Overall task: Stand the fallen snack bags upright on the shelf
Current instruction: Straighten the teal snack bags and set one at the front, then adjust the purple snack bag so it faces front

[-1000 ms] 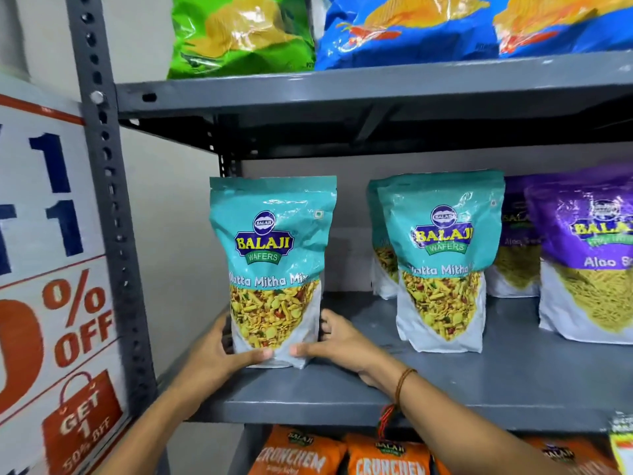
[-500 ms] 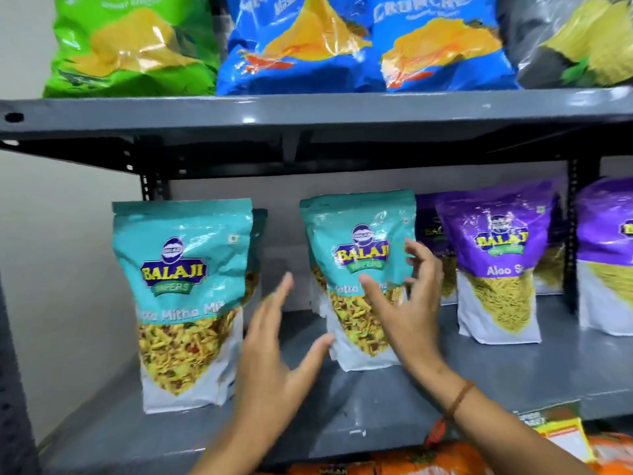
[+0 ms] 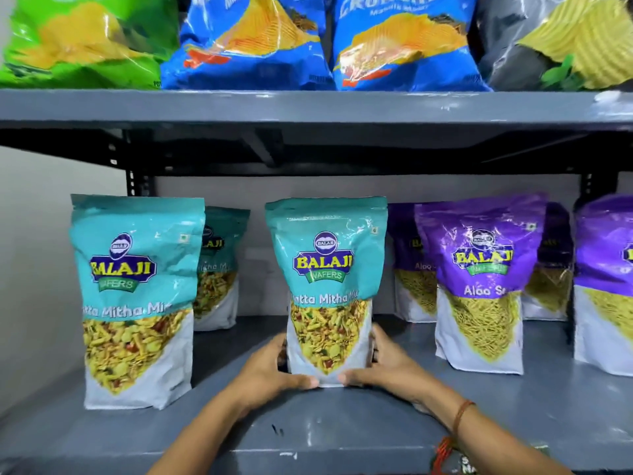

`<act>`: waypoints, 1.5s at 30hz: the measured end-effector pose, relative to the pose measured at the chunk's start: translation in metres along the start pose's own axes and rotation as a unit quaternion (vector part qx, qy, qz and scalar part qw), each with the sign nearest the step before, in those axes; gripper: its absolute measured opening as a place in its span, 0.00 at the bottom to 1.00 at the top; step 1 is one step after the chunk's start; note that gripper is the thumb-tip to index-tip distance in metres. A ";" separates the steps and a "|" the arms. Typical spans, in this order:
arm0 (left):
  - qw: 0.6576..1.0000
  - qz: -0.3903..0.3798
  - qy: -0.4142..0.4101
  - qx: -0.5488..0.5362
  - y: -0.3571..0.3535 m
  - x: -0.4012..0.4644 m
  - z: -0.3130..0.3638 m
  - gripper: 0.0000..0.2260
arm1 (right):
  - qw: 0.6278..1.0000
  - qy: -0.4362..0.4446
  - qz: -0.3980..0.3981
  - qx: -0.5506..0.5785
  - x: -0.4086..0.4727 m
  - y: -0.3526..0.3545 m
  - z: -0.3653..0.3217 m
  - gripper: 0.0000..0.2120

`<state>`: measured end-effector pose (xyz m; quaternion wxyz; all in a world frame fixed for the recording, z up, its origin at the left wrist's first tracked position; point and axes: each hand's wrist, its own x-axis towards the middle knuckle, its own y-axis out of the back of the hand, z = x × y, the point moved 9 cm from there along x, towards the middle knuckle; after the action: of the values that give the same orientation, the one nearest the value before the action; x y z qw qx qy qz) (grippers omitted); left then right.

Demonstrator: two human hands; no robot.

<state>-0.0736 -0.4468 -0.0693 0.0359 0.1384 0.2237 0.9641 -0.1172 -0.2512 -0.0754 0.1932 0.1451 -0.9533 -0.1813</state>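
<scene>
- Grey metal shelf (image 3: 342, 423) fills the head view, with a pale wall behind it and a second grey shelf board (image 3: 308, 108) above.
- On the upper board lie a green chip bag (image 3: 78, 46), two blue chip bags (image 3: 246, 46), and a dark bag (image 3: 555, 42) at the far right.
- At the centre of the lower shelf stands a teal snack bag (image 3: 325, 269), upright, label facing forward, its clear window showing a yellow mix.
- The left hand (image 3: 270, 368) grips the lower left edge of this bag, thumb across the front near the base.
- The right hand (image 3: 383, 368) grips the lower right edge in the same way; a brown thread bracelet (image 3: 460, 414) circles that wrist.
- To the left stands another teal bag (image 3: 137, 296), upright and apart from the hands, with a third teal bag (image 3: 222, 265) behind it.
- To the right stands a purple snack bag (image 3: 479, 282), upright, with more purple bags (image 3: 411, 265) behind and another purple bag (image 3: 606, 282) cut off by the frame edge.
</scene>
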 end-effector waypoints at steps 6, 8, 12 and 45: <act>0.999 -0.008 0.015 -0.051 0.006 -0.006 -0.006 0.37 | 1.000 0.000 -0.005 -0.023 0.001 -0.005 -0.001 0.40; 0.999 -0.011 0.025 -0.041 0.006 -0.007 -0.005 0.38 | 1.000 -0.001 -0.009 -0.027 0.000 -0.006 0.001 0.40; 0.997 0.074 -0.009 0.013 0.007 -0.022 0.026 0.56 | 1.000 -0.009 0.007 -0.026 -0.011 0.003 -0.009 0.47; 0.994 0.014 0.010 -0.112 -0.210 0.081 0.092 0.16 | 0.975 -0.017 0.079 0.206 -0.067 0.239 0.064 0.11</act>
<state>-0.1238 -0.2094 -0.0624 0.0357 0.1274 0.1123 0.9848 -0.1342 0.0039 -0.0555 0.1568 0.1032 -0.9817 0.0326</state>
